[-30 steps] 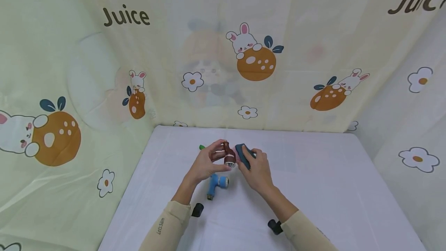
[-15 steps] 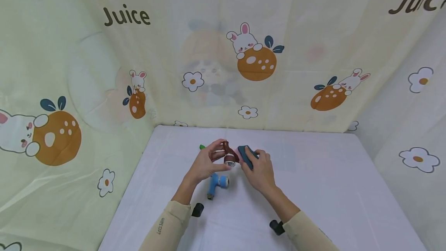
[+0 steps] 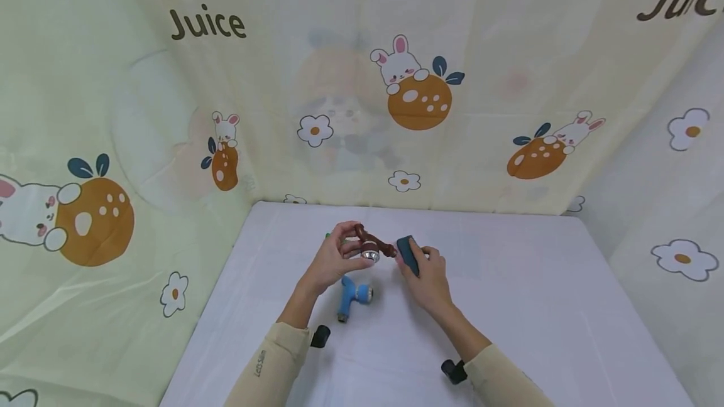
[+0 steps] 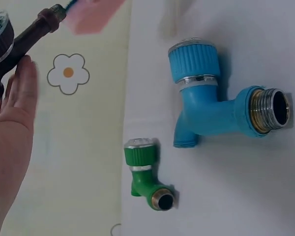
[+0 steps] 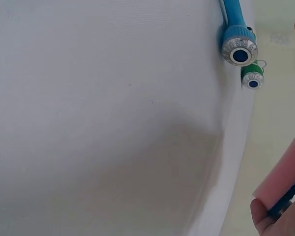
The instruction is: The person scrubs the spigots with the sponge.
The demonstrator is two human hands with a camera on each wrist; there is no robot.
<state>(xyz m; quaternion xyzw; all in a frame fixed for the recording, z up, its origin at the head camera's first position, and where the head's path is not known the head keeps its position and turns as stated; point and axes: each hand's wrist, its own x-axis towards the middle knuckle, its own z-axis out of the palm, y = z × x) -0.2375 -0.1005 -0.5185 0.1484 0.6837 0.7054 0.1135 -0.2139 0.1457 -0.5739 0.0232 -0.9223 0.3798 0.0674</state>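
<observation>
My left hand [image 3: 328,264] holds a brown water tap [image 3: 378,244] above the table, its chrome-capped knob tilted toward me. The tap's narrow end points right, toward a sponge [image 3: 408,256]. Gripping that sponge is my right hand [image 3: 431,281]; the dark blue-green side shows in the head view, the pink side [image 5: 282,174] in the right wrist view. Sponge and tap end lie very close; I cannot tell whether they touch. In the left wrist view the brown tap [image 4: 34,37] is partly cut off and my fingers [image 4: 25,86] lie along it.
A blue tap [image 3: 349,295] lies on the white tabletop [image 3: 509,306] below my hands. Farther back is a smaller green tap [image 4: 143,172], mostly hidden behind my left hand in the head view. A patterned curtain [image 3: 481,162] closes off the back and sides.
My left hand has turned the brown tap, so its narrow end now points right and its knob cap shows. My right hand has shifted slightly right with the sponge.
</observation>
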